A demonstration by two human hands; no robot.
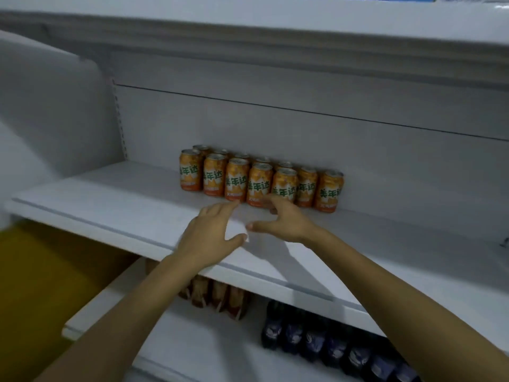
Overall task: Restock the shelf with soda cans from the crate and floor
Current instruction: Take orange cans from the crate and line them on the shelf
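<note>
Cans: orange cans [259, 184] stand upright at frame centre, two rows deep, against the back panel of the shelf [110, 205].
Left arm: bare, rising from the lower left of the frame and crossing the shelf's front edge.
Left hand [212, 232]: palm down over the shelf, just below the front cans; fingers [220, 210] straight and reaching toward them, thumb spread wide to the right; it holds nothing.
Right arm: bare, rising from the lower right corner.
Right hand [281, 220]: just right of the left one, thumb pointing left, fingers loosely bent toward the bases of the middle cans; it grips nothing, and I cannot tell whether the tips touch a can.
Gap: the two thumbs lie near each other but apart.
Lower shelf [192, 340]: brown packs [217, 296] and dark bottles [316, 343], blurred.
Floor [41, 271]: yellow, at lower left.
</note>
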